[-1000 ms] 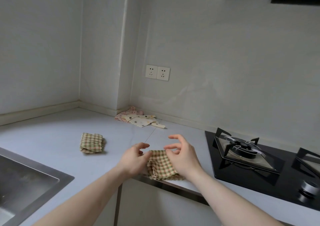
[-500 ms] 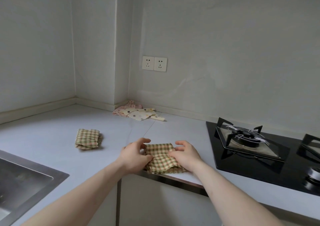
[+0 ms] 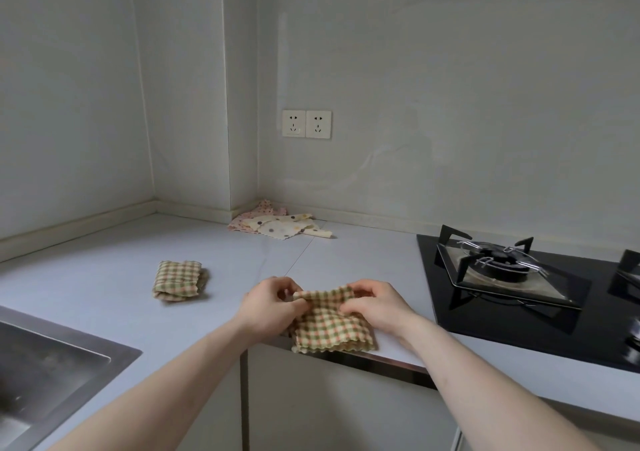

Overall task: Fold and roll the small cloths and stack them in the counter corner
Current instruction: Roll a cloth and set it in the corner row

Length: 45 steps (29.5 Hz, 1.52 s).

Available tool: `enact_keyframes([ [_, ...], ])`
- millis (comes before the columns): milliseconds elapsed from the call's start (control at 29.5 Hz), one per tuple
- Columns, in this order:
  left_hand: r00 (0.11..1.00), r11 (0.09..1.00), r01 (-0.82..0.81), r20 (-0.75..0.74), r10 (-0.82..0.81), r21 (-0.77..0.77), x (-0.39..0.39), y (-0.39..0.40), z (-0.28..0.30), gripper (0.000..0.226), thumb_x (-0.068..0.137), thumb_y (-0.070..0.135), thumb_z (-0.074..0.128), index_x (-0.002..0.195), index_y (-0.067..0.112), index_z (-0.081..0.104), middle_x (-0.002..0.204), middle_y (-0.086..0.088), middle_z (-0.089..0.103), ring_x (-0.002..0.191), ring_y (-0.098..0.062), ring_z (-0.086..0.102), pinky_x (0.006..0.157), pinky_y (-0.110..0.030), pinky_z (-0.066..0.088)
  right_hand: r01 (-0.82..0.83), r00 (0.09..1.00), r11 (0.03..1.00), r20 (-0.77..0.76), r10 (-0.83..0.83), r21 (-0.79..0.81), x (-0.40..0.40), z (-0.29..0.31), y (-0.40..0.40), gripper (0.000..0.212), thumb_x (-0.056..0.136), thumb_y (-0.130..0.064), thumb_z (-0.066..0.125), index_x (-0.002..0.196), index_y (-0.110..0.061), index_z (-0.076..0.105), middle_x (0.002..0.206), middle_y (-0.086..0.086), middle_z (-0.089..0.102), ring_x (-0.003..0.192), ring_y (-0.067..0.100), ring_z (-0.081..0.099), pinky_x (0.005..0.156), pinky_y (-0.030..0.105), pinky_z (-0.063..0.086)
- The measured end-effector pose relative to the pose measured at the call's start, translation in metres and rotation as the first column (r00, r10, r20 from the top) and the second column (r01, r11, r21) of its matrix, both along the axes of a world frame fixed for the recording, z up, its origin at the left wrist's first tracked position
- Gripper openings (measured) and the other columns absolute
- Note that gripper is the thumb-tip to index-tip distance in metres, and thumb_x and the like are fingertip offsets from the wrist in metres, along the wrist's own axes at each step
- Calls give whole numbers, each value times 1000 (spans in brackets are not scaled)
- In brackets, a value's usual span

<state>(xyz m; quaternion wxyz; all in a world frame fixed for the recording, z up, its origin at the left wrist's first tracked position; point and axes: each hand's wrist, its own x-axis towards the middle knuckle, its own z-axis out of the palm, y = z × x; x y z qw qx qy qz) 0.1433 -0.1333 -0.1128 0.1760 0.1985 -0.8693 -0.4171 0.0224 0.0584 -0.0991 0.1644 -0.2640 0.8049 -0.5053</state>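
A green-and-pink checked cloth [image 3: 329, 326] lies folded at the counter's front edge. My left hand [image 3: 268, 307] pinches its far left corner and my right hand [image 3: 375, 307] pinches its far right edge; that far edge is lifted and curled toward me. A second checked cloth [image 3: 179, 280], rolled into a bundle, rests on the counter to the left, apart from both hands. Several loose dotted cloths [image 3: 277, 223], pink and cream, lie spread in the far counter corner against the wall.
A steel sink [image 3: 52, 374] is sunk into the counter at the lower left. A black gas hob [image 3: 519, 277] with a burner grate sits to the right. Two wall sockets [image 3: 306, 124] are above the corner. The counter's front edge [image 3: 391, 360] runs under the cloth.
Both hands went from pressing flat on the checked cloth to pinching its far edge and lifting it. The view has tilted slightly; the other cloths have not moved.
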Motion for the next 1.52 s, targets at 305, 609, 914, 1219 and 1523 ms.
enact_keyframes([
  [305,982,985,91,-178,-65,146,4,5,3,12,86,9,73,93,18,68,73,9,69,51,-7,48,49,-22,43,119,989,971,-63,-135,-210,4,-13,5,30,80,-1,73,100,-23,70,99,-3,75,73,10,64,74,26,55],
  [609,979,997,41,-201,-28,61,3,7,2,8,93,25,71,93,23,78,60,5,63,45,-1,47,47,-13,36,155,967,935,-146,-210,-320,9,-17,7,31,86,0,69,94,-29,76,70,-1,70,54,12,56,56,23,48],
  [914,969,984,94,-239,-55,154,6,5,4,34,94,3,51,102,27,74,97,9,78,92,-12,73,80,-21,54,114,834,959,-499,-234,-259,15,-19,3,32,79,3,70,76,-29,72,86,-13,69,79,10,66,69,25,57],
  [1219,983,996,-18,-180,35,91,6,8,3,27,96,21,52,94,31,77,96,11,75,91,-10,68,51,-9,47,109,834,989,-532,-145,-99,21,-19,2,11,77,-16,71,73,-26,70,77,-10,70,76,7,65,74,31,56],
  [1523,978,997,-77,-198,70,-31,2,6,-3,10,82,30,81,75,26,76,73,15,74,69,2,68,58,-9,46,175,846,984,-507,-168,-33,14,-23,-2,4,91,-33,69,93,-33,67,71,-9,66,93,11,58,76,30,48],
])
